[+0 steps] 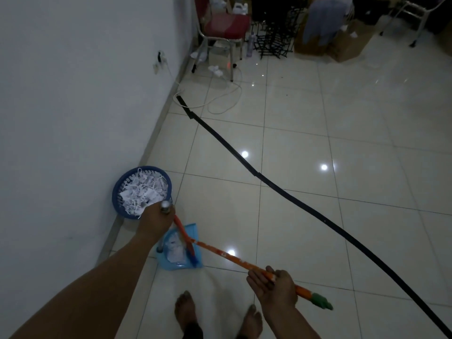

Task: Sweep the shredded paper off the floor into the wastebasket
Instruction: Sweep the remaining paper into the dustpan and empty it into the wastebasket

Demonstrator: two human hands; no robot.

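Left hand: the left hand [156, 217] is closed round the metal top of the dustpan handle [165, 207], arm stretched out from the lower left of the frame, so the pan stays steady without stooping.
Right hand: the right hand [274, 283] is half open, fingers loosely curled under the orange broom handle [234, 259] near its green end, lower centre; a light guiding hold, I judge.
Dustpan: the light-blue dustpan [189, 230] sits on the floor holding a clump of shredded paper [175, 250], the broom head [192, 256] in it.
Wastebasket: the blue wastebasket [117, 189], just beyond the pan by the wall, is heaped with shreds.
Floor: the tiles [318, 228] are crossed by a black strip [281, 192].
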